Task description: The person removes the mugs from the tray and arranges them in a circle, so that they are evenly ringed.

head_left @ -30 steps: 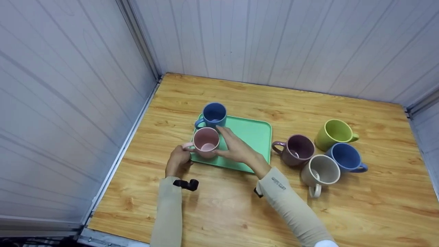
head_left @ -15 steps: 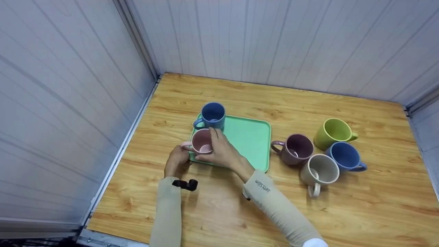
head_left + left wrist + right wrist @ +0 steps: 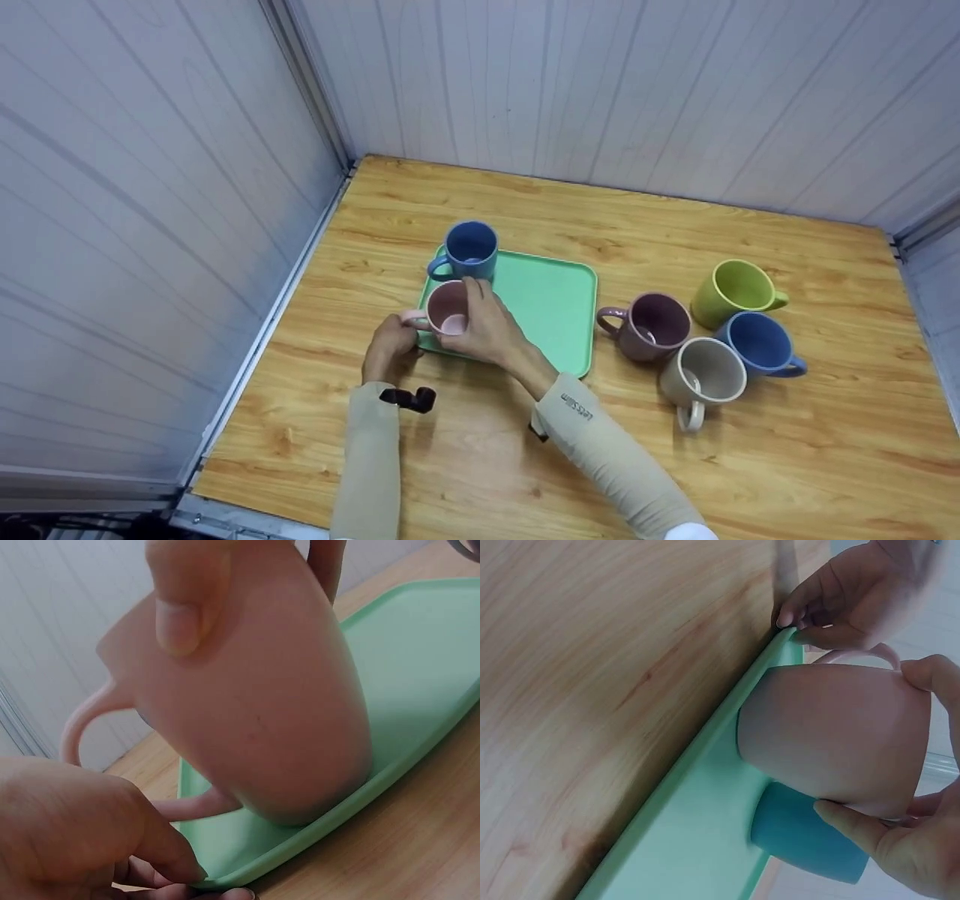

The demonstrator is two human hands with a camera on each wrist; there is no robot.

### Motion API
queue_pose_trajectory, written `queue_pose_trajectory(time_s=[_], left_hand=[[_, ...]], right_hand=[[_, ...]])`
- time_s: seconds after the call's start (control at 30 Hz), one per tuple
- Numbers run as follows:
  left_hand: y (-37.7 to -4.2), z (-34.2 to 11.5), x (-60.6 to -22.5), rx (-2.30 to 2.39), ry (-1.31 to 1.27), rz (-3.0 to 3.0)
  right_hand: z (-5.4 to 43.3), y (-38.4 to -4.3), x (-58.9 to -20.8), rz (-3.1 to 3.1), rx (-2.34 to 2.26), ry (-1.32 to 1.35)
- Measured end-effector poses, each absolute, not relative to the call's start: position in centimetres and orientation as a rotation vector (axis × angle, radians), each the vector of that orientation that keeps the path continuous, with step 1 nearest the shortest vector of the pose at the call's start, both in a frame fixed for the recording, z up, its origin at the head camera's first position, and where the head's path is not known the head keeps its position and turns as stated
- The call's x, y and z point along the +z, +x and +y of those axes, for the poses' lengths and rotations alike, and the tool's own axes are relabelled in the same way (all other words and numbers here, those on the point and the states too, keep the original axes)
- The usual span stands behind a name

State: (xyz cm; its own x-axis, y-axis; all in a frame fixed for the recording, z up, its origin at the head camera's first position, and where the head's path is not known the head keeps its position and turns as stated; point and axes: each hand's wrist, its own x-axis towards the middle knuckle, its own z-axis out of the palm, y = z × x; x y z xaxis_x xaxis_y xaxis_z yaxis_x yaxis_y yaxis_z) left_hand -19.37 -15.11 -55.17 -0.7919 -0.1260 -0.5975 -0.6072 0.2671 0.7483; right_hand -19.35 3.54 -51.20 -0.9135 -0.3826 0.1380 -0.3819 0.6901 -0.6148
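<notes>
My right hand (image 3: 487,322) grips a pink mug (image 3: 262,720) from its right side, thumb near the front and fingers at the far side by the rim. The mug stands upright at the front left corner of a green tray (image 3: 551,300), its handle pointing left. At that same corner my left hand (image 3: 388,346) pinches the tray's edge, thumb on top and fingers beneath, just under the mug's handle. Behind the pink mug a blue mug (image 3: 471,247) stands at the tray's back left corner, handle also to the left.
To the right of the tray several mugs stand close together on the wooden table (image 3: 480,465): a purple mug (image 3: 643,341), a yellow-green mug (image 3: 724,300), a second blue mug (image 3: 759,345) and a grey-white mug (image 3: 686,386). Pale panel walls (image 3: 600,90) rise behind and at the sides.
My right hand has moved left from beside the pink mug, and its spread fingers have closed on the mug. The left hand keeps its place at the tray corner.
</notes>
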Motion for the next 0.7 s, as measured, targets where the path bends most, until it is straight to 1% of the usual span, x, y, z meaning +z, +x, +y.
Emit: queue_pose_trajectory(time_s=[0.1, 0.4, 0.7], left_hand=[[-19.4, -15.1, -55.2, 1.558, -0.683, 2.102], [-19.8, -15.4, -55.4, 1.37, -0.567, 2.247], [-19.5, -15.4, -55.3, 1.379, -0.615, 2.189]], right_hand=[[4.0, -19.2, -50.6, 2.884, -1.061, -0.659], [6.5, -19.0, -47.2, 2.887, -1.035, -0.68], [10.5, -19.5, -45.6, 2.922, -1.028, -0.589]])
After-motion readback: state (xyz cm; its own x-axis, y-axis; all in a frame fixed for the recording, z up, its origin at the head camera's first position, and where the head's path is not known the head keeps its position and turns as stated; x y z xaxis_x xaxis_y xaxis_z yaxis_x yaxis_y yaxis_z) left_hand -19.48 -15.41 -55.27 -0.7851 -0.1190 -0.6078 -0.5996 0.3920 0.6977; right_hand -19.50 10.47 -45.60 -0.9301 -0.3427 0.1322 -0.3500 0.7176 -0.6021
